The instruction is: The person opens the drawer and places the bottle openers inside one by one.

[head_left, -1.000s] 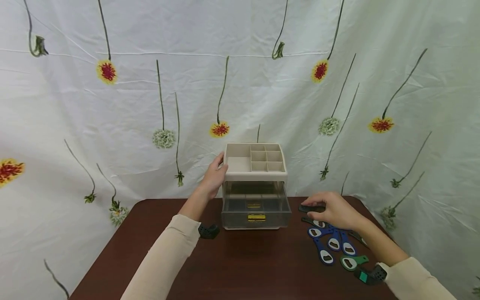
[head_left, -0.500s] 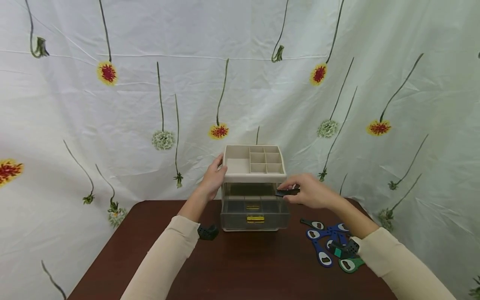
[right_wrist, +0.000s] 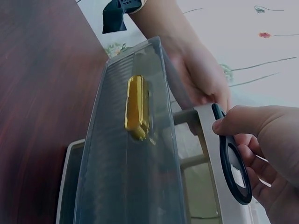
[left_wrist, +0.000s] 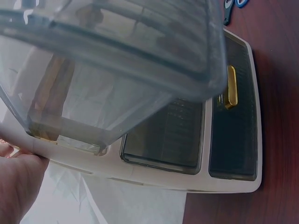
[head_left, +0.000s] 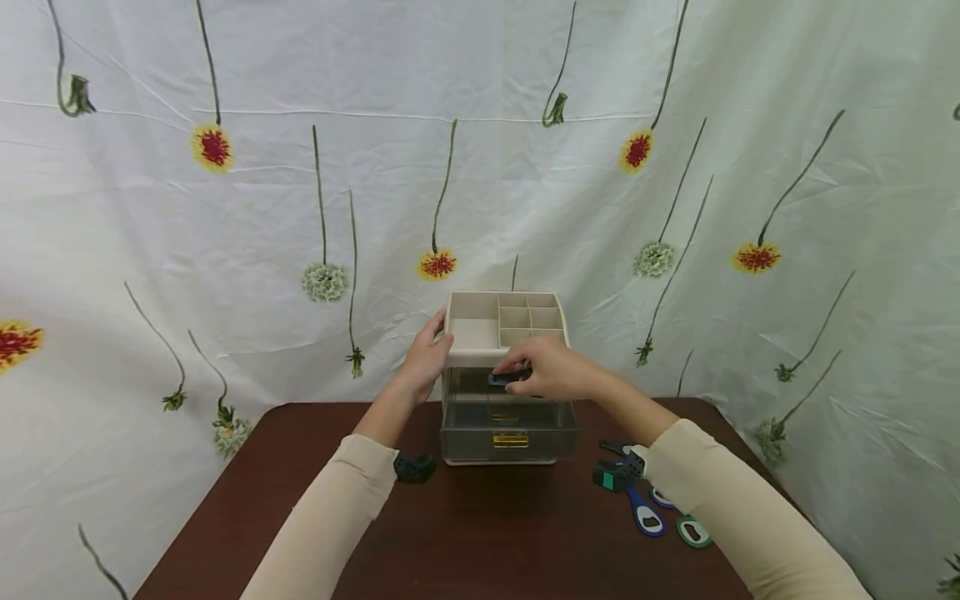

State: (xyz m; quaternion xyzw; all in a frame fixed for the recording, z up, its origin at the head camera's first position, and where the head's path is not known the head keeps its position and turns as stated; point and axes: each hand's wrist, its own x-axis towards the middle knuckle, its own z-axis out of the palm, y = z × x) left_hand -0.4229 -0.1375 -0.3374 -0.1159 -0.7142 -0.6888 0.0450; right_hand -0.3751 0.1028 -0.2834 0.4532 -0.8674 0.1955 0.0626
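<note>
A cream organizer [head_left: 474,333] with smoky clear drawers stands at mid-table. One drawer [head_left: 468,443] with a gold handle [right_wrist: 136,107] is pulled out toward me. My left hand [head_left: 426,360] rests against the organizer's upper left side, thumb near the front edge in the left wrist view. Over the open drawer, my right hand [head_left: 551,368] pinches a black bottle opener [right_wrist: 232,163] between thumb and fingers. The opener's oval head with its metal insert points downward in the right wrist view. Its far end is partly hidden by the thumb.
Several more bottle openers lie on the dark table's right side, among them a blue one [head_left: 647,518], a green one [head_left: 693,532] and a black one [head_left: 615,447]. My right sleeve covers some of them. A flowered white cloth [head_left: 390,208] hangs behind the table [head_left: 450,542].
My right hand has picked up the black bottle opener from the right side of the table and carried it left, over the open drawer. The left hand stays at the organizer's side.
</note>
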